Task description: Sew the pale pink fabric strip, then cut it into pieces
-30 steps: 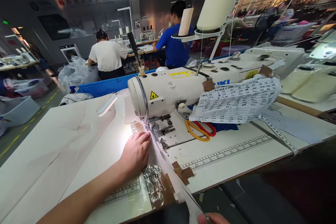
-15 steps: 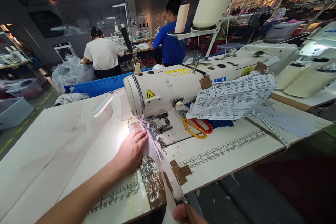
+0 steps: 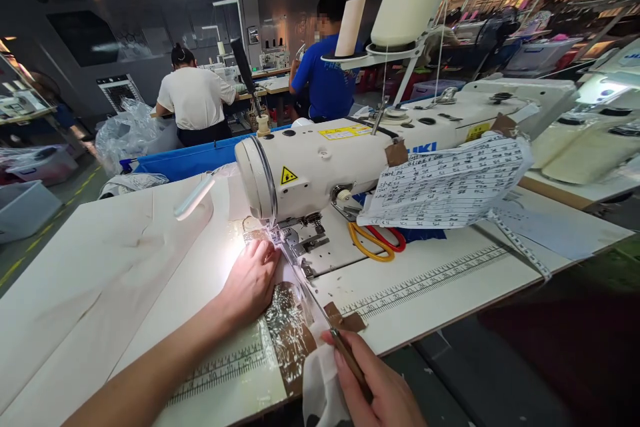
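White fabric (image 3: 320, 377): trails from under the sewing machine (image 3: 310, 167) toward five o'clock. Left hand (image 3: 253, 277): rests palm down at seven o'clock, grip hidden. Right hand (image 3: 375, 373): clasps a slim tool (image 3: 351, 361) at five o'clock.

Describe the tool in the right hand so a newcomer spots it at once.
Find the big white sewing machine, then go down to the right hand near the picture's bottom edge. The tool is gripped there: a thin metal shaft on a straight brownish handle, unlike the yellow and red looped handles beneath the machine.
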`<state>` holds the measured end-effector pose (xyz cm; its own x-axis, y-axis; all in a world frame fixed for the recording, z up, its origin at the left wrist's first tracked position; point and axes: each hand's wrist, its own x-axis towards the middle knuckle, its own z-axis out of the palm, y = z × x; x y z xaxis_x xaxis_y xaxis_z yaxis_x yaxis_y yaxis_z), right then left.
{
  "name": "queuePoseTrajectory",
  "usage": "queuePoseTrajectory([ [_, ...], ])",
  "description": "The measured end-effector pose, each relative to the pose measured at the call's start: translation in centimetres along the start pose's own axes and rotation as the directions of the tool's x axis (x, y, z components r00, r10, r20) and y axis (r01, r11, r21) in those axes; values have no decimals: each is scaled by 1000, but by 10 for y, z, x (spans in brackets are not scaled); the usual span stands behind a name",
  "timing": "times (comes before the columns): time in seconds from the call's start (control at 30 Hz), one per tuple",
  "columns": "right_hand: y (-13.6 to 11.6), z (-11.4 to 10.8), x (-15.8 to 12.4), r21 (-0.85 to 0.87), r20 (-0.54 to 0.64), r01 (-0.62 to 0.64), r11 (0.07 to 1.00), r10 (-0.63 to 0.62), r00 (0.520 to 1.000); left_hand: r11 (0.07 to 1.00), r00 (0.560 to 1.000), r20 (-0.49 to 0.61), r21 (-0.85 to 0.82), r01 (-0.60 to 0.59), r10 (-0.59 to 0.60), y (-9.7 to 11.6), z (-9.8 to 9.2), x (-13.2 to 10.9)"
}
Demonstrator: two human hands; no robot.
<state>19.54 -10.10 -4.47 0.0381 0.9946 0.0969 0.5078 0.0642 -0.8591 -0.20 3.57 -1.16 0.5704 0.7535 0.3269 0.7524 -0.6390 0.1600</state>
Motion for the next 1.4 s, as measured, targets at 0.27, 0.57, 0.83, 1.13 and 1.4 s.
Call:
queuePoseTrajectory([
  [0.27,-2,-2,11,-103,67,107,989,-101,993,985,996,10,-151,-83,85,-4,-4,-4],
  [0.57,-8,9,31,-219,-55,232,948,-249,967,997,998,-20,-45,-67,66,-10,1,-3],
  [0.83,-14,11,36,-265,-55,268,926,-292,955,979,988,-87,-152,-137,124,-9,-2,-4],
  [1.13,-20,19,53,-287,-84,314,905,-351,933,992,991,-104,-78,-95,86,-13,4,-3],
  [1.4,-23,20,58,-265,-82,307,914,-339,937,981,987,-120,-148,-122,105,-12,2,-5],
])
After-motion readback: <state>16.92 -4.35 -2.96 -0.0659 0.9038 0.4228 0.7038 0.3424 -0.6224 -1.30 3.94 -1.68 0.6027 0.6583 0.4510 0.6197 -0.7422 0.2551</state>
